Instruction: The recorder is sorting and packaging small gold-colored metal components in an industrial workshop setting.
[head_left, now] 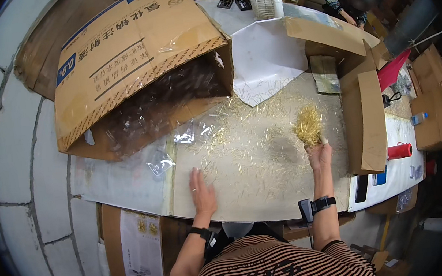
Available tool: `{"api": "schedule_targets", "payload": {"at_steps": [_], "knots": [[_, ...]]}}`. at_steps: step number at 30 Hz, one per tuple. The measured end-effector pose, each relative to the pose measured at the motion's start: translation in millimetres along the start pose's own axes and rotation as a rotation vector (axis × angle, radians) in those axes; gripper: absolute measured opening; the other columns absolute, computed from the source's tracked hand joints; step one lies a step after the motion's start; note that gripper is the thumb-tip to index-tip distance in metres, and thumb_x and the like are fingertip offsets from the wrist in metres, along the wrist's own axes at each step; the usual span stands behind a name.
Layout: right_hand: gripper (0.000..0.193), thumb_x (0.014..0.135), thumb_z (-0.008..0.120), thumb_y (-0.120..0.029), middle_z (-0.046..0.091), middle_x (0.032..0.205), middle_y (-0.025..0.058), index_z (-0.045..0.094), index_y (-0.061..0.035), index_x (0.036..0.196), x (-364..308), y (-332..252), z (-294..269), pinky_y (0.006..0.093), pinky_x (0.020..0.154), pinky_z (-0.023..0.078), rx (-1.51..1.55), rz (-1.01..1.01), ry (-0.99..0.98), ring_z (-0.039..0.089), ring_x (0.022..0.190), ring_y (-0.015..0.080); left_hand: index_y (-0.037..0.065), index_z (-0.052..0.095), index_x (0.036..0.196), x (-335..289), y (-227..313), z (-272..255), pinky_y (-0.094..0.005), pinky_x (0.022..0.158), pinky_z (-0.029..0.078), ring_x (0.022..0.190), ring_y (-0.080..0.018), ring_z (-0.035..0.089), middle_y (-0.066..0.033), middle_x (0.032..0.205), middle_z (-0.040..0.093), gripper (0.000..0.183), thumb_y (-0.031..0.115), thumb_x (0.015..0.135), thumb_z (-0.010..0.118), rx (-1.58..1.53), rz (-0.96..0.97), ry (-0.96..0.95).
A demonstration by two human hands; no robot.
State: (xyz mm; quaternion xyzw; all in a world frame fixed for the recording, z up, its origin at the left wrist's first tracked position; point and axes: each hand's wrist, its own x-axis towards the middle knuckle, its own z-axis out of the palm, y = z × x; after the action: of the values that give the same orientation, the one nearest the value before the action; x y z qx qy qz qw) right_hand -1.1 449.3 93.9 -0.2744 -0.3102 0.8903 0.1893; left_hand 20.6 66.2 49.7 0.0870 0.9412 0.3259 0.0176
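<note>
My right hand (320, 155) holds up a bunch of thin gold-coloured pin-like pieces (308, 123), gripped at its lower end over the right part of a pale board (248, 194). Loose gold pieces of the same kind (244, 149) lie scattered over the board, thickest toward its far side. Near the board's front left, my left hand (202, 194) has its fingers stretched out and holds nothing. Whether its palm touches the board I cannot tell. Small clear plastic bags (160, 163) lie beyond the left hand.
At the far left a large tipped cardboard box (136, 44) is filled with clear bags (165, 98). Cardboard walls (364, 123) bound the right side, a white sheet (263, 52) the back. Behind stands a white fan (266, 3). A red roll (400, 151) lies right; another person (354, 0) is farther back.
</note>
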Motion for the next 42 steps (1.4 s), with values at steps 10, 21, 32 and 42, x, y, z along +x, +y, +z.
{"api": "schedule_targets", "payload": {"at_steps": [10, 21, 32, 42], "knots": [[0.038, 0.081, 0.057, -0.011, 0.055, 0.117, 0.0165, 0.049, -0.0031, 0.117, 13.1, 40.4, 9.8, 0.0311, 0.062, 0.054, 0.396, 0.157, -0.232, 0.058, 0.097, 0.0279, -0.009, 0.030, 0.130, -30.1, -135.5, -53.2, -0.0463, 0.107, 0.018, 0.130, -0.0406, 0.022, -0.0293, 0.138, 0.023, 0.049, 0.012, 0.087, 0.042, 0.174, -0.562, 0.650], [0.048, 0.075, 0.063, -0.008, 0.059, 0.108, 0.0128, 0.046, -0.0054, 0.119, -4.9, 44.6, 41.9, 0.0381, 0.067, 0.054, -0.097, 0.106, -0.240, 0.061, 0.093, 0.0279, -0.001, 0.022, 0.137, 8.7, -122.0, -37.4, -0.0504, 0.107, 0.016, 0.136, -0.0350, 0.012, -0.0186, 0.146, 0.014, 0.055, 0.026, 0.092, 0.036, 0.504, -1.040, 0.412], [0.048, 0.079, 0.065, -0.006, 0.058, 0.110, 0.0095, 0.045, -0.0056, 0.122, -61.4, 140.2, 71.6, 0.0371, 0.071, 0.055, -0.267, 0.498, -0.341, 0.060, 0.095, 0.0235, 0.001, 0.022, 0.138, 13.7, -124.9, -35.4, -0.0506, 0.107, 0.017, 0.136, -0.0342, 0.012, -0.0174, 0.147, 0.014, 0.054, 0.025, 0.092, 0.037, 0.517, -1.072, 0.409], [0.035, 0.081, 0.055, 0.003, 0.060, 0.101, 0.0138, 0.048, 0.0027, 0.115, -60.6, 164.9, 76.5, 0.0339, 0.064, 0.056, -0.278, 0.567, -0.226, 0.062, 0.082, 0.0217, 0.000, 0.023, 0.137, 8.7, -130.0, -31.2, -0.0511, 0.106, 0.018, 0.135, -0.0347, 0.014, -0.0180, 0.146, 0.015, 0.055, 0.025, 0.091, 0.037, 0.559, -0.994, 0.452]]}}
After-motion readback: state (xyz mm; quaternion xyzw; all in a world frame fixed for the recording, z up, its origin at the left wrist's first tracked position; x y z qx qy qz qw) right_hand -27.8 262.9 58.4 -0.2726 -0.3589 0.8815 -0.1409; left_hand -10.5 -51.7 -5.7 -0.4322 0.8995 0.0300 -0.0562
